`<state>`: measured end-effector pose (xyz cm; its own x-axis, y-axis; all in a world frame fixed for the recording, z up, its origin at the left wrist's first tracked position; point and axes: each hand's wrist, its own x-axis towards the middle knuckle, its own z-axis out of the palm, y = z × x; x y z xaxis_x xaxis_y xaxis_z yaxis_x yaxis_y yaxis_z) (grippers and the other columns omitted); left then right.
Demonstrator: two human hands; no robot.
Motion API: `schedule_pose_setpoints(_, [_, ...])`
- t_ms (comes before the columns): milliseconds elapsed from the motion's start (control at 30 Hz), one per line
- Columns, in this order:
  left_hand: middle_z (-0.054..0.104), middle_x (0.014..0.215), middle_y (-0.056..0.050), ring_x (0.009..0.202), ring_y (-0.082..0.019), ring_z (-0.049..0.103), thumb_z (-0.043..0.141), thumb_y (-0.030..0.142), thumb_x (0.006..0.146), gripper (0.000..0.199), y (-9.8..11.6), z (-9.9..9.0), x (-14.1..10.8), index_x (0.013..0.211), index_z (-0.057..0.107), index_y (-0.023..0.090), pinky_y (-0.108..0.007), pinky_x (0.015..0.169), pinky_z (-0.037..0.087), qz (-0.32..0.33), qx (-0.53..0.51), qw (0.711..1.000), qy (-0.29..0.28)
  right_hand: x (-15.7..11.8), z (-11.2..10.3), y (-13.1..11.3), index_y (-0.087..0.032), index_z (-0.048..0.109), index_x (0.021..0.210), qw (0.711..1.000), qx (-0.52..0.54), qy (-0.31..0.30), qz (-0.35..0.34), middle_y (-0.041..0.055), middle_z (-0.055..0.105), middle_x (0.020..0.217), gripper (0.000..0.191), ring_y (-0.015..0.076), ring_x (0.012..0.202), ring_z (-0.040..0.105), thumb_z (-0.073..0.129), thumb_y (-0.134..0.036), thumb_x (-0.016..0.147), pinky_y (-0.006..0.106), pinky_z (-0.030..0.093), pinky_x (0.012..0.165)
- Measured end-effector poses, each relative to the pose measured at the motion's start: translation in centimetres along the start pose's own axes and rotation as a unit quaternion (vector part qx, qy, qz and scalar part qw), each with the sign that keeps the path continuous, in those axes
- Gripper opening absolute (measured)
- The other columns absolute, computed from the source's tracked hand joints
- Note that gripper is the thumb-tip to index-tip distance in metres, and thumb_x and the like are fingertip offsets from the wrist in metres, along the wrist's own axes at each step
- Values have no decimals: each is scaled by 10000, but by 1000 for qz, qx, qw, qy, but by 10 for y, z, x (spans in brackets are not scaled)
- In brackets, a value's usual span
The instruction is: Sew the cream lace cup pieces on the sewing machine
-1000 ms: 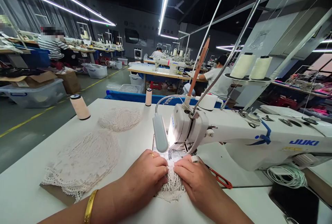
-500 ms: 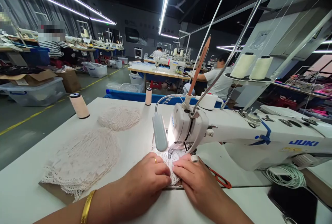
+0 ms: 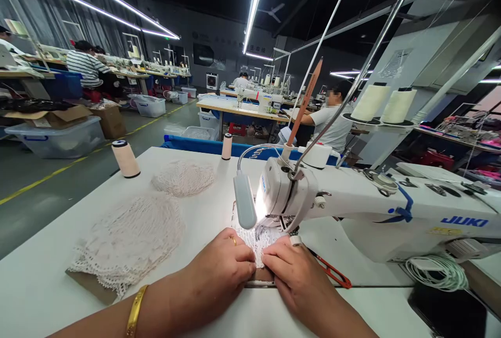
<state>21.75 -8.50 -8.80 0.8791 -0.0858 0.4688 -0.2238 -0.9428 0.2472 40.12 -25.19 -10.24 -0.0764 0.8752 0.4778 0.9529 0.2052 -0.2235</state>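
Note:
White lace (image 3: 258, 244) lies under the head of a white sewing machine (image 3: 344, 192), lit by its lamp (image 3: 245, 201). At the lace's left edge, my left hand (image 3: 223, 267) has its fingers curled together and grips it. My right hand (image 3: 299, 270) presses the right edge with bent fingers drawn together. The lace reaches from between my fingertips to the presser area, where the needle is hidden. A large pile of lace (image 3: 133, 239) rests on brown board to the left, with a smaller lace pile (image 3: 183, 177) behind it.
Thread cones stand at the table's back left (image 3: 126, 159) and back middle (image 3: 227, 146). Red-handled snips (image 3: 332, 271) lie right of my right hand. A coiled cable (image 3: 436, 274) and a dark object (image 3: 446, 306) are at the right. Other people sit at machines beyond.
The lace between my hands has moved forward toward the machine, and more brown surface shows in front of it. My hands keep their hold. The whole view has shifted slightly.

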Motion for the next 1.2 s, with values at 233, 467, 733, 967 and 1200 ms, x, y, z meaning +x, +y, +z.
schedule_pose_setpoints(233, [765,903,-31,828,-216,668,593,34,927,202,-10,7,4,848,684,195,-399,846,423,-29,19,999,-8,5,7,5,-219,706,1138,999,-33,-1,19,59,782,1101,461,248,943,676,508,71,840,361,528,763])
schedule_pose_setpoints(467, [765,920,-62,882,-235,699,606,83,995,203,-17,8,10,893,731,207,-379,852,481,-45,63,997,-18,8,10,8,-247,742,1218,993,-77,-25,82,59,780,1277,553,265,989,711,491,53,829,384,588,805])
schedule_pose_setpoints(733, [791,988,-58,927,-245,729,506,41,1023,284,-19,11,18,893,709,191,-408,848,496,-52,69,996,9,12,13,9,-224,720,1395,987,-104,-33,117,113,756,1366,593,321,1124,717,515,-18,878,452,636,911])
schedule_pose_setpoints(967, [751,1106,-81,1011,-290,707,566,60,979,180,-18,5,17,1008,677,199,-425,879,516,-98,70,992,-24,9,13,10,-244,685,1381,989,-81,-20,119,118,748,1301,601,291,1114,716,476,3,875,415,640,868])
schedule_pose_setpoints(1200, [751,1118,-111,1025,-343,701,695,223,998,73,-9,-14,11,1059,671,191,-461,891,510,-183,118,972,-84,7,11,2,-226,658,1263,998,-42,48,9,98,780,1149,456,258,1017,740,432,8,943,366,625,796])
